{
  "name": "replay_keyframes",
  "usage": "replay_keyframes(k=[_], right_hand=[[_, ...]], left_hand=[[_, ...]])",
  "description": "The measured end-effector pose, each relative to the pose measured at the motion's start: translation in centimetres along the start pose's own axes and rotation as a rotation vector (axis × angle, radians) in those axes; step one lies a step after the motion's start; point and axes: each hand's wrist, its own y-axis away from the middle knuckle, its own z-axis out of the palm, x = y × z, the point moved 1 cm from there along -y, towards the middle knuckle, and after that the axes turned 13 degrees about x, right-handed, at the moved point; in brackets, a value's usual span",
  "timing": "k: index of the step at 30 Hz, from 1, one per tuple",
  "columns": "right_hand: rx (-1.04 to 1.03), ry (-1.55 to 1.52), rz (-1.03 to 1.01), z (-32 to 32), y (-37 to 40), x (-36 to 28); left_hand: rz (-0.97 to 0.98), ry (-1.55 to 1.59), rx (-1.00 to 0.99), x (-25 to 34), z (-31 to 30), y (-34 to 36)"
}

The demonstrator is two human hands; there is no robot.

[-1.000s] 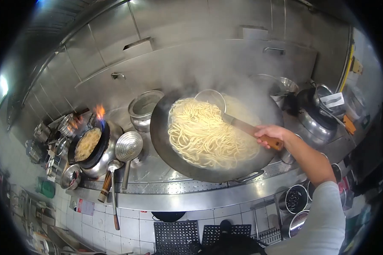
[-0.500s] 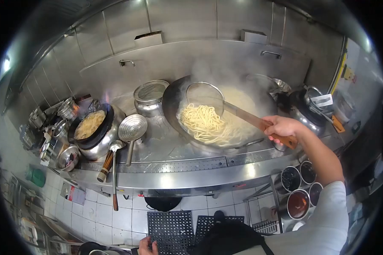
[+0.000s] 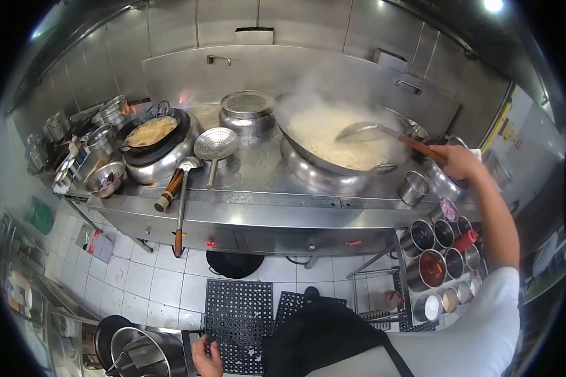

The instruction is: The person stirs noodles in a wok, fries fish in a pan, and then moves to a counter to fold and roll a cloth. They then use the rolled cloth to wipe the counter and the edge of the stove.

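Observation:
My right hand [image 3: 460, 162] is closed round the wooden handle of a long strainer [image 3: 390, 130]. The strainer's head is tilted, partly sunk in the pale, steaming contents of a large wok [image 3: 295, 143]. Noodles [image 3: 343, 141] appear to lie in the cloudy liquid, but steam blurs them. Low at the bottom edge, my left hand [image 3: 207, 357] hangs by my body above the floor mat. Its thumb and fingers are apart, with nothing visible in them.
Left of the wok stand a lidded pot [image 3: 246, 114], a perforated skimmer [image 3: 216, 144], a ladle [image 3: 182, 201] and a bamboo brush [image 3: 168, 191]. Farther left, a smaller wok [image 3: 151, 133] holds frothing oil near a flame. Sauce pots [image 3: 426, 269] crowd a right-hand rack. A rubber mat [image 3: 239, 314] covers floor tiles.
The strainer has gone from holding a heap of noodles above the wok to resting in the liquid, its noodles let go. The camera view has shifted.

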Motion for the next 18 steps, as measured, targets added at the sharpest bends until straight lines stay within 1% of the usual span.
replay_keyframes(k=[2, 4, 5, 6, 8, 9, 11, 12, 13, 14, 15, 16, 17, 18], right_hand=[[-0.083, 0.084, 0.102, 3.8, -0.4, -0.8], [-0.087, 0.107, 0.199, 11.2, -1.2, -0.1], [-0.102, 0.076, 0.244, 12.6, -1.0, -0.8], [-0.121, 0.041, 0.288, 13.2, -0.7, -1.7], [-0.083, 0.068, 0.228, 12.5, 0.1, -2.6], [-0.066, 0.081, 0.200, 11.7, 0.4, -3.1], [0.286, -0.265, 0.160, 8.9, 0.9, -5.5], [0.324, -0.485, 0.076, 6.2, 2.0, -8.2], [0.360, -0.709, -0.001, 3.3, 3.3, -11.7], [0.211, -1.077, -0.105, 2.0, 5.0, -15.0], [0.153, -1.202, -0.509, 3.2, 5.6, -17.8], [-0.167, -1.472, -0.712, 4.5, 6.9, -20.9], [-0.673, -1.689, -0.863, 7.3, 7.6, -24.9], [-1.110, -1.528, -0.853, 9.8, 7.3, -27.7]], left_hand=[[-0.006, 0.004, 0.024, 0.0, 0.0, -0.1], [0.034, 0.026, -0.028, -0.3, 0.5, -0.7], [0.055, 0.033, -0.045, -0.2, 0.8, -1.2], [0.065, 0.025, -0.070, 0.4, 0.8, -1.6], [0.088, -0.002, -0.129, 2.1, 0.8, -2.4], [0.088, 0.005, -0.128, 2.4, 0.9, -2.5], [0.123, -0.009, -0.121, 2.9, 1.3, -3.0], [0.141, -0.021, -0.129, 3.2, 1.5, -3.0], [0.117, -0.026, -0.123, 3.6, 1.8, -3.0], [0.101, -0.036, -0.120, 4.0, 2.2, -3.1], [0.091, -0.048, -0.118, 4.4, 2.5, -3.3], [0.060, -0.022, -0.107, 4.4, 3.3, -3.3], [0.040, 0.003, -0.098, 3.9, 4.2, -3.3], [0.033, 0.029, -0.101, 3.6, 4.8, -3.6]])
